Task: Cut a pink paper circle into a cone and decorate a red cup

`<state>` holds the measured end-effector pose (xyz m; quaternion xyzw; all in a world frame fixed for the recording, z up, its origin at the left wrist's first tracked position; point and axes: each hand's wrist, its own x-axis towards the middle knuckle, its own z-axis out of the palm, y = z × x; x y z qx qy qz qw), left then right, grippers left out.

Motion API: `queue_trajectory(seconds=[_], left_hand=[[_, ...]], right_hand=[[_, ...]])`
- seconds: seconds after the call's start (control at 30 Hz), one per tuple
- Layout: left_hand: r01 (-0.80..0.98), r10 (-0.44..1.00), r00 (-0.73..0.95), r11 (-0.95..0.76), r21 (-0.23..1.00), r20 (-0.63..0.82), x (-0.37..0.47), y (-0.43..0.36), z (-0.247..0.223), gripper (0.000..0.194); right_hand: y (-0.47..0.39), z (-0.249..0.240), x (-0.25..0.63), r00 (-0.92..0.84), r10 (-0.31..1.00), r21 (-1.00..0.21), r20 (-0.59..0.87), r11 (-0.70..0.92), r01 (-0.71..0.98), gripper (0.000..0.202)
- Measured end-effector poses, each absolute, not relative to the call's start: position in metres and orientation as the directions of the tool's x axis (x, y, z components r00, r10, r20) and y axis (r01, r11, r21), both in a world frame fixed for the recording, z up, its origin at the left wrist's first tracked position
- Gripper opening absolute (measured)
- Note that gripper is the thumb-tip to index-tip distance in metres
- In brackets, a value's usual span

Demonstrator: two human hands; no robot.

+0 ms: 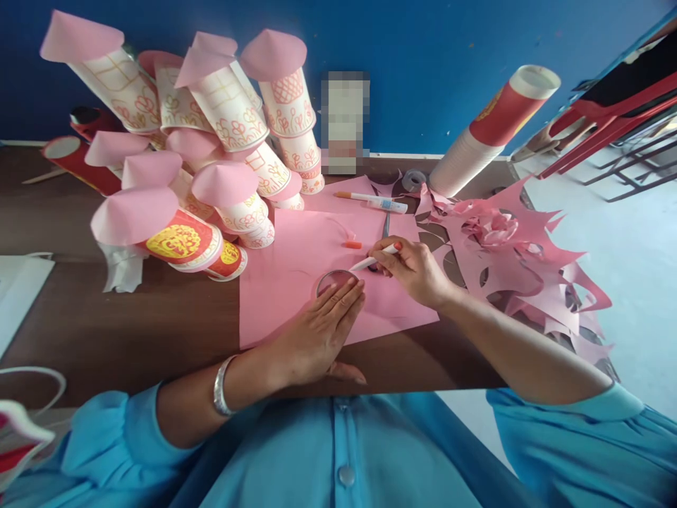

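My left hand (332,317) lies with its fingers stretched together over the near side of a thin dark ring (318,283), pressing it on a pink paper sheet (296,243). Pinched in my right hand (412,267) is a white marker (364,263) with a red end, its tip at the ring's right edge. A small orange-red cap (353,245) rests on the sheet just beyond. Partly hidden behind my right hand are scissors (386,224), only some of which show. Farther back lies a second marker (387,204), white with a blue label.
Decorated paper-cup towers (227,123) with pink cone roofs crowd the left back. A tall cup stack (470,159) leans at the right back, near a grey tape roll (414,180). Cut pink scraps (529,261) cover the table's right edge. A blue wall (407,77) stands behind.
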<state>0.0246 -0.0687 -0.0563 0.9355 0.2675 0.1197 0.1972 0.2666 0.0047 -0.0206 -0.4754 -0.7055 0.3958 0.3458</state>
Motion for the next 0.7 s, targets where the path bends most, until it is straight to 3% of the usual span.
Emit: queue_trajectory(seconds=[0.43, 0.7], left_hand=[[0.448, 0.516, 0.846, -0.826, 0.343, 0.138, 0.024, -0.065, -0.059, 0.128], [0.442, 0.51, 0.853, -0.82, 0.363, 0.112, 0.022, -0.064, -0.061, 0.127]], right_hand=[[-0.051, -0.026, 0.281, -0.164, 0.973, -0.848, 0.163, 0.223, 0.48, 0.029], [-0.085, -0.033, 0.281, -0.166, 0.961, -0.813, 0.219, 0.274, 0.513, 0.02]])
